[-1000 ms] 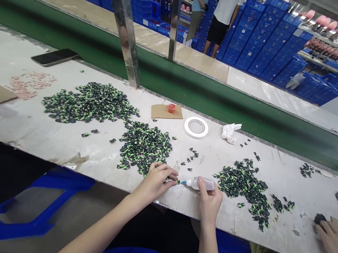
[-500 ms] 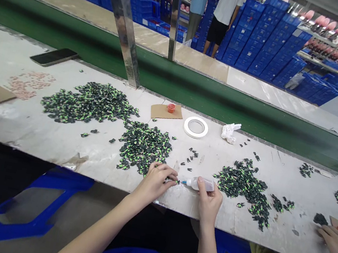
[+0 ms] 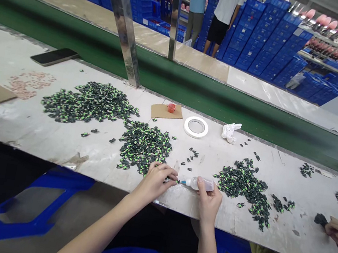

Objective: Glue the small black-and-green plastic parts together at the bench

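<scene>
Applying glue to a small black-and-green part (image 3: 174, 181) at the bench (image 3: 56, 142) edge.
Left hand (image 3: 155, 181) fingers pinch the part; right hand (image 3: 208, 200) grips the glue bottle (image 3: 200, 184), nozzle touching it. Large piles (image 3: 143, 144) remain on the bench.

Factory assembly line. Long white surface (image 3: 41, 131) runs alongside a green conveyor belt (image 3: 194, 92), with metal frame posts (image 3: 122, 19) rising from it. Heaps of small black-and-green parts (image 3: 90, 102) spread along it. Behind: tall stacks of blue plastic crates (image 3: 268, 39), racks of pink items (image 3: 331, 50), two people standing (image 3: 214, 9).
</scene>
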Tool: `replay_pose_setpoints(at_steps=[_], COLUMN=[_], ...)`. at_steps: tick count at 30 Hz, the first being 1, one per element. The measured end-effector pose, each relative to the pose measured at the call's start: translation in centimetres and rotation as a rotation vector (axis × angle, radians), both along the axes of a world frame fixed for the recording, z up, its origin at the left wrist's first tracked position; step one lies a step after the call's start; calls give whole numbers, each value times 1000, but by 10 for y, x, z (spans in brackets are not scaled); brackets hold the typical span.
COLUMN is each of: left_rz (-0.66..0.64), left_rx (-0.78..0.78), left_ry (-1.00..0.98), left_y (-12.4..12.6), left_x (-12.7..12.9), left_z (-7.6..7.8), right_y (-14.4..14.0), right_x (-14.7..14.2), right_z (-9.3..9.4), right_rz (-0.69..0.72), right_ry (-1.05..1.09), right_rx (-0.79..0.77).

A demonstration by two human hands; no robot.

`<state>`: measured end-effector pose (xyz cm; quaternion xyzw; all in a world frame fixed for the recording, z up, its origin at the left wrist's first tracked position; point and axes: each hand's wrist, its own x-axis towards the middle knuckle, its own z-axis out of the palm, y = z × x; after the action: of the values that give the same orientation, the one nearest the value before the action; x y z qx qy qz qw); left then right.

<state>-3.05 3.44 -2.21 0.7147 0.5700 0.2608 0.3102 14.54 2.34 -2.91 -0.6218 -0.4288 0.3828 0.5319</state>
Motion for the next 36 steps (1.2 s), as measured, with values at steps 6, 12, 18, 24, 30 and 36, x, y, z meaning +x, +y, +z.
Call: replay_pose_setpoints(at_steps=[6, 12, 18, 24, 30, 36], left_rz=[-2, 0, 14, 11, 8, -41], left_rx=[-4, -25, -25, 5, -10, -63], left_ry=[-1, 7, 22, 18, 8, 5], left_y=[0, 0, 0, 0, 0, 4], left_x=[0, 0, 1, 0, 0, -2], left_z=[0, -1, 1, -1, -2, 3], right_y=[0, 0, 0, 0, 0, 2], right_x=[1, 1, 1, 0, 1, 12], right_z=[-1, 0, 2, 6, 3, 2], right_rz=[12, 6, 10, -12, -32, -187], right_ry=[-32, -7, -35, -53, 6, 90], right_rx=[3, -5, 4, 24, 32, 63])
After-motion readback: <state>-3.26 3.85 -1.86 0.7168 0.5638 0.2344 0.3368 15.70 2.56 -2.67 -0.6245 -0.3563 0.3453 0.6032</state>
